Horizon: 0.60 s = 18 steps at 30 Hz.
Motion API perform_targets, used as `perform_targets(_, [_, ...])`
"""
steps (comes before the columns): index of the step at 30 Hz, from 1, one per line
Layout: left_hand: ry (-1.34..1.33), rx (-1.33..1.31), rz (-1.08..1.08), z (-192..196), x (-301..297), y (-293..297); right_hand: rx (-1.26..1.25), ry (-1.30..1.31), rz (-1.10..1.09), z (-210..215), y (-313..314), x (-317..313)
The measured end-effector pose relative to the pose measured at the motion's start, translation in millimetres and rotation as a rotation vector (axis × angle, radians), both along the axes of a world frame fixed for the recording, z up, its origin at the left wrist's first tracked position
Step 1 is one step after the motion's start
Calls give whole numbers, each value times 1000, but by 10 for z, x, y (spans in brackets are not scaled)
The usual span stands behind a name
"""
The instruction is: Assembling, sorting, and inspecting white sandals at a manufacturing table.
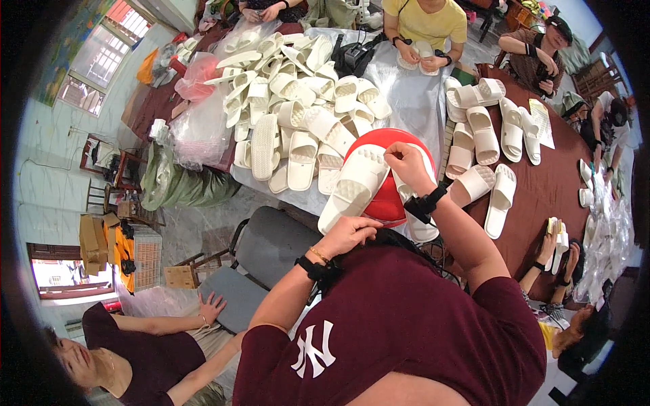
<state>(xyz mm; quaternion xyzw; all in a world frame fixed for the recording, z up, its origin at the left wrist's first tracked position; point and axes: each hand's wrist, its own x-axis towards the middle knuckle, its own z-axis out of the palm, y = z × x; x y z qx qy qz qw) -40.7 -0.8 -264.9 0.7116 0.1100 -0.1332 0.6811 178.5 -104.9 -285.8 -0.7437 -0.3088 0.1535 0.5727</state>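
A cream slide sandal [359,177] with a bumpy strap lies on a round red surface [387,203] in front of me. Its mate, another slide sandal [424,229], is partly covered by my right wrist. My right hand [409,164] is closed in a pinch over the strap area between the two; whatever sits in its fingertips is too small to make out. Beside the heel of the first sandal, my left hand [347,235] is bent with its fingers pressed together, and what they hold, if anything, is hidden.
A big heap of cream slides [291,101] covers the table at left. More slides [483,132] lie on the brown tabletop [542,183] at right. A grey chair [271,240] stands at my left, where a person in dark clothing leans. Several others sit around the tables.
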Motion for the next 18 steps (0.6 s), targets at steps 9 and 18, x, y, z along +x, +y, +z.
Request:
perform_targets(9, [-184,-17,612,45,208,318,1,-7,9,27,4,-16])
perform_targets(18, [-431,-624,937,274,554,398,1,-15,-7,-10,-2,-13])
